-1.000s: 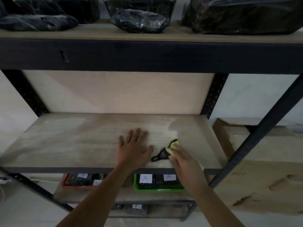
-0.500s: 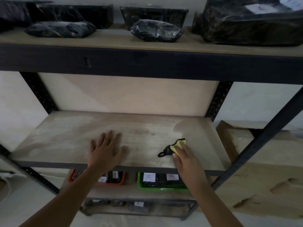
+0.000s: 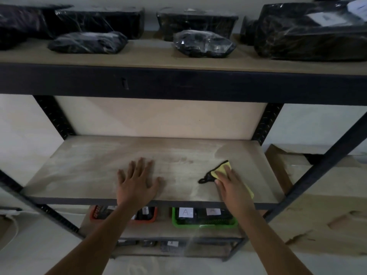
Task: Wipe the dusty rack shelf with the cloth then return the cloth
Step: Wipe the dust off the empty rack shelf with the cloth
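Observation:
The dusty wooden rack shelf (image 3: 95,165) runs across the middle of the head view, pale with dust streaks. A yellow cloth with black trim (image 3: 220,169) lies on its right part. My right hand (image 3: 232,187) presses flat on the cloth, fingers pointing to the back, covering most of it. My left hand (image 3: 139,181) rests flat on the bare shelf left of the cloth, fingers spread, holding nothing.
The upper shelf (image 3: 151,56) carries several black plastic-wrapped bundles. Below, a red tray (image 3: 153,217) and a green tray (image 3: 204,225) hold labelled items. Black metal posts (image 3: 317,175) frame the rack. A cardboard box (image 3: 317,205) stands to the right.
My left hand slid left along the shelf, away from the cloth. My right hand with the cloth moved slightly toward the back. The view tilted upward.

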